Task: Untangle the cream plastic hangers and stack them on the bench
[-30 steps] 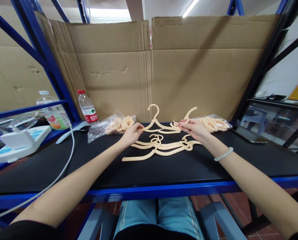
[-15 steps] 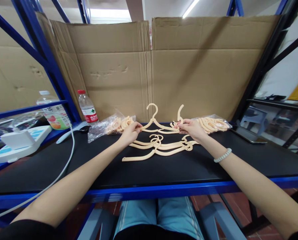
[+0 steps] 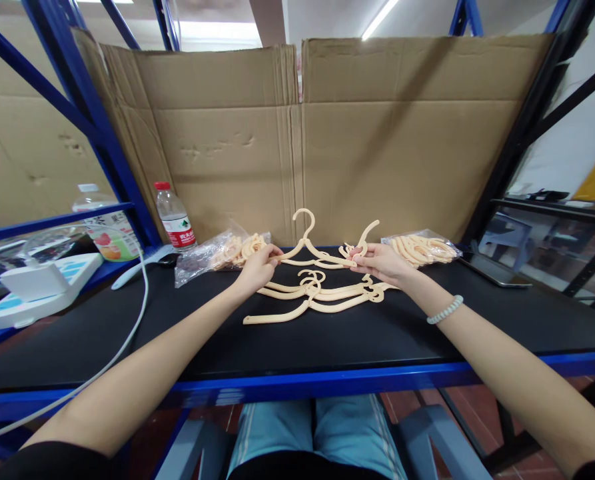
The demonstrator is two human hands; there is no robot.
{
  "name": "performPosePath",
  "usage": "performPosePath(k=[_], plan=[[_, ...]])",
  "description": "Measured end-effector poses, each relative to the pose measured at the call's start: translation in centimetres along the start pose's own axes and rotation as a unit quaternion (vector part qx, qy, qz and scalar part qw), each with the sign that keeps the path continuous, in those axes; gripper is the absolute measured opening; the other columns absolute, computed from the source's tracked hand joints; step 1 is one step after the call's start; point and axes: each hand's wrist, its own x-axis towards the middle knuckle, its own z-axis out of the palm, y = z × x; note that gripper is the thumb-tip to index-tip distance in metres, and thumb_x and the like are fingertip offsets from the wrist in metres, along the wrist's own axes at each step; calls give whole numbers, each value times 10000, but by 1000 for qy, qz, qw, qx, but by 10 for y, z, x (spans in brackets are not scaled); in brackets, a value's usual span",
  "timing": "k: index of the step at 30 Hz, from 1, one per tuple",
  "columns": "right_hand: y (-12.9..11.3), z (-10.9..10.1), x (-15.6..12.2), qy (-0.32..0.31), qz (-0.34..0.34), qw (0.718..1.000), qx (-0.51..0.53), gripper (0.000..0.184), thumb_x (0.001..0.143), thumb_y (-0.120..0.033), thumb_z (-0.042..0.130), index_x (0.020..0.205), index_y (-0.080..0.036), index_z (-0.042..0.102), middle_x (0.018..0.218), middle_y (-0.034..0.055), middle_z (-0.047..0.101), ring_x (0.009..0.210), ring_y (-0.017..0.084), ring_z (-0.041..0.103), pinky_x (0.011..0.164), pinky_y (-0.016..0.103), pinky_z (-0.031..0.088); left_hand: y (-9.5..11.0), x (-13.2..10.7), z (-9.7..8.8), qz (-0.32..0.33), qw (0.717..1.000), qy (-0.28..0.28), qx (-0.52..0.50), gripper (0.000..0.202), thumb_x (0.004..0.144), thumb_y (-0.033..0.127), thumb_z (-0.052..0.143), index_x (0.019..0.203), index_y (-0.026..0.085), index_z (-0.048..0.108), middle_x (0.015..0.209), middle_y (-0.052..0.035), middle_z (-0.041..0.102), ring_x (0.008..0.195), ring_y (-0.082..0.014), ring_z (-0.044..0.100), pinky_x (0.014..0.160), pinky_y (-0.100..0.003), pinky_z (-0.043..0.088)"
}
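My left hand [image 3: 258, 265] pinches the left end of a cream plastic hanger [image 3: 311, 252] held just above the black shelf top. My right hand [image 3: 381, 262] grips the hanger's right end together with a curved cream arm piece [image 3: 366, 235] that sticks up from my fingers. A small heap of the same cream hangers [image 3: 322, 295] lies on the shelf right below both hands.
Clear bags of hanger parts lie at the back left [image 3: 222, 253] and back right [image 3: 420, 247]. A water bottle [image 3: 174, 216], a white cable [image 3: 127, 333] and a white device [image 3: 34, 285] sit at the left. Cardboard [image 3: 297, 133] walls the back. The blue shelf edge [image 3: 327, 381] runs in front.
The curved piece in my right hand swung upright and then tilted back to the right. My left hand kept its grip on the hanger's end and barely moved.
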Motion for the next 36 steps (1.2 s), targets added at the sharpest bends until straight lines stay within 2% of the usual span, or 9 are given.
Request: performPosePath(k=[5,10,15,22,29,36], plan=[[-1,-2,-2,-17,27,999,2,143,705,-29,694,791,-137,655,824,57,686,843,180,696,805,274,586,-1,1,-2,0,1000,8,-1,151,694,134,451,803,189,540,800,-16,627,814,-188,606,809,-330,456],[-2,-2,-3,-11,27,999,-28,150,675,-67,728,772,-140,639,743,34,664,687,141,686,631,211,590,2,0,-3,-1,1000,12,14,162,695,115,450,806,187,545,793,-19,629,816,-193,602,809,-336,450],[-6,0,-4,-9,2,999,-51,196,631,-108,770,770,-138,635,655,1,634,590,87,626,592,187,560,5,-1,-4,-1,999,13,31,183,706,96,431,822,180,545,809,-33,631,830,-202,603,815,-342,441],[-5,-2,-1,17,-36,999,-20,213,602,-135,784,756,-142,637,696,6,656,619,91,621,683,236,556,5,-2,-6,15,999,16,49,201,710,94,424,837,193,543,766,-14,627,806,-199,598,804,-337,438],[-1,-4,3,33,-29,999,3,89,701,-132,718,737,-147,638,804,48,694,804,132,658,799,254,548,4,-2,-3,31,998,14,45,189,712,105,431,834,197,541,775,-12,630,808,-198,602,797,-334,447],[0,-2,1,40,-20,999,-2,53,758,-123,676,710,-136,656,906,90,710,808,124,651,772,225,549,2,-2,-1,50,998,21,31,185,722,127,438,856,193,548,869,-29,643,870,-200,598,850,-347,443]])
